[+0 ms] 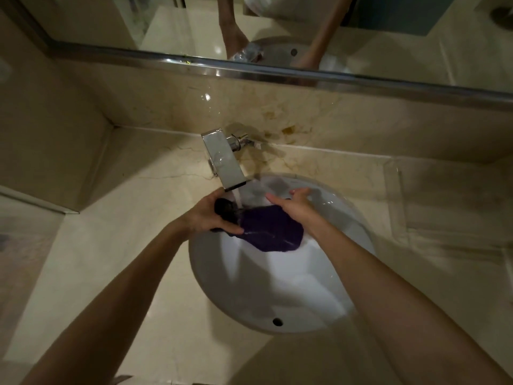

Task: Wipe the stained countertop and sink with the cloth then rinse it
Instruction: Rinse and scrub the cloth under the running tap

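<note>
- Head view: the dark purple wet cloth (266, 229) hangs over the far part of the round white ceramic sink (277, 287), at the centre of the frame.
- Its long axis runs from the middle left down toward the lower right; the bunched dark end points at the tap, the loose rounded end droops into the basin.
- My left hand (206, 216) is closed around the bunched end, thumb across the fabric.
- My right hand (291, 205) rests on the cloth's far edge with fingers spread and mostly straight; I cannot tell whether it pinches the fabric underneath.
- Water falls from the square chrome faucet (223, 159) onto the cloth beside my left hand.
- The beige marble countertop (111, 245) lies bare at left; brown stains (288, 131) mark the backsplash at upper centre.
- The near basin is open down to the overflow hole (277, 321).
- A chrome-edged mirror (277, 70) crosses the top.
</note>
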`<state>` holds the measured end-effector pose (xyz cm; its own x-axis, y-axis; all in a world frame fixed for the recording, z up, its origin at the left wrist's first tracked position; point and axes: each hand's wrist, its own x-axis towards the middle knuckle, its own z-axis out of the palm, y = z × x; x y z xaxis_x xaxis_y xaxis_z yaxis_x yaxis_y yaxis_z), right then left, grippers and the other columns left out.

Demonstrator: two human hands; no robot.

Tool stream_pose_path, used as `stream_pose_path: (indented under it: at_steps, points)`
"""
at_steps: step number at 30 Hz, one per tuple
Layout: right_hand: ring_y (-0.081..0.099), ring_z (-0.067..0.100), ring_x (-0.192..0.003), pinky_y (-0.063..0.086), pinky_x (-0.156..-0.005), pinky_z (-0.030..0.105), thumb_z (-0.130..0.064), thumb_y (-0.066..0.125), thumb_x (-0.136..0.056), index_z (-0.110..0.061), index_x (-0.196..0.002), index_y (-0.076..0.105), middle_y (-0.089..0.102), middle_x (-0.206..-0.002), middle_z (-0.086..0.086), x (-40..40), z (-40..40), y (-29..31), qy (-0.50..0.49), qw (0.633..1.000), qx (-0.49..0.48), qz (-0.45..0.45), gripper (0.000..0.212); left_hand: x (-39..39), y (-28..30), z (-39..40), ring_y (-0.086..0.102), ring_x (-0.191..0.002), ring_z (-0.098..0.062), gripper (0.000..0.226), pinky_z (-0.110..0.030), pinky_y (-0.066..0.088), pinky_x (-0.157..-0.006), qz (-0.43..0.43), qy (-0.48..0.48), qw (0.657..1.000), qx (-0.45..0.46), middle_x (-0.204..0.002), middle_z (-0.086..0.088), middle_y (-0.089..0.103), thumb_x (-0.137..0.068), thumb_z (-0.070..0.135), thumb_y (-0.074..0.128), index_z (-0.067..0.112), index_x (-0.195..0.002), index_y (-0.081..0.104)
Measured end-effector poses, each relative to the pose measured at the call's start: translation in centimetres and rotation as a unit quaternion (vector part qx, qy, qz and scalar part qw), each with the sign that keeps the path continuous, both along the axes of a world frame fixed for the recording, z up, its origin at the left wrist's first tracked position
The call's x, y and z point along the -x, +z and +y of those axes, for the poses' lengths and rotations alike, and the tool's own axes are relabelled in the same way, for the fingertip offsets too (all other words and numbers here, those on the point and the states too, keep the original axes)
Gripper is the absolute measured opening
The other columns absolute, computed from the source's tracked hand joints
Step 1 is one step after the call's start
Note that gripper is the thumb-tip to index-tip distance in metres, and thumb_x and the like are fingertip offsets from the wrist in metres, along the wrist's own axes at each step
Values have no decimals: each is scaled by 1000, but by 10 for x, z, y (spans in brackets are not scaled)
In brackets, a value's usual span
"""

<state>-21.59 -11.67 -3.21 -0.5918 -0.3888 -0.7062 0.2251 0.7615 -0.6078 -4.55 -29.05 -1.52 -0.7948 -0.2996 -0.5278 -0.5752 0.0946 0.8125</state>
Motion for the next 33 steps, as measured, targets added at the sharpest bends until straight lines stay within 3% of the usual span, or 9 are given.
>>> stream_pose_path:
  at_steps: [3,6,9,12,16,19,24,29,33]
  points:
    - [62,22,-108,57,-93,39,-40,94,-63,-22,-129,48,57,-125,2,12,8,17,168,982,15,-88,82,2,-4,-2,55,-111,-23,86,-35,49,-97,-58,-178,957,220,-125,-3,52,-42,25,95,23,-119,58]
    - [60,17,-98,58,-77,32,-32,99,-54,-24,-119,54,51,-115,-2,5,5,18,360,929,-37,82,79,11,3,7,55,-100,-33,71,-38,51,-98,-104,-136,923,344,-129,-12,30,-50,16,93,16,-115,64]
    - [55,23,-101,51,-82,35,-42,86,-74,-24,-114,63,45,-107,0,5,-3,18,360,894,-27,266,49,17,10,9,53,-104,-32,52,-39,50,-99,-62,-150,890,427,-141,-14,24,-61,19,89,14,-109,71]
    - [40,21,-110,41,-97,37,-55,71,-84,-26,-107,74,35,-113,1,18,-4,19,372,885,-44,275,37,17,4,-1,40,-113,-34,43,-43,44,-98,-47,-192,872,448,-140,-14,39,-76,31,77,22,-118,69]
    - [48,17,-112,39,-97,35,-43,69,-90,-18,-103,77,54,-121,6,28,-1,16,326,931,31,159,29,11,-16,-15,54,-111,-29,29,-42,47,-96,26,-160,925,343,-122,-10,60,-83,28,70,18,-111,70]
    - [63,18,-79,47,-70,31,-27,71,-92,-4,-103,70,67,-87,8,28,-1,14,209,970,110,54,26,9,-19,-15,61,-100,-19,23,-27,46,-88,57,-135,946,288,-112,-7,67,-85,16,71,9,-107,71]
    - [72,21,-97,61,-81,35,-27,75,-88,-22,-118,68,73,-106,2,24,0,8,132,979,151,-34,31,3,-9,-16,68,-104,-21,55,-40,56,-89,64,-13,995,70,-114,-9,69,-84,25,73,12,-131,49]
    - [72,31,-101,58,-89,39,-41,71,-90,-13,-114,72,76,-106,12,7,-3,-3,0,980,188,-66,37,7,-14,14,67,-96,-34,32,-38,57,-81,79,214,974,-5,-108,-20,67,-90,21,66,2,-115,57]
    - [74,32,-97,59,-89,41,-44,72,-89,-12,-110,74,78,-102,12,-2,-11,-8,-78,975,193,-72,38,18,-12,24,71,-90,-25,57,-38,60,-70,46,264,958,-100,-106,-13,70,-70,26,86,5,-115,58]
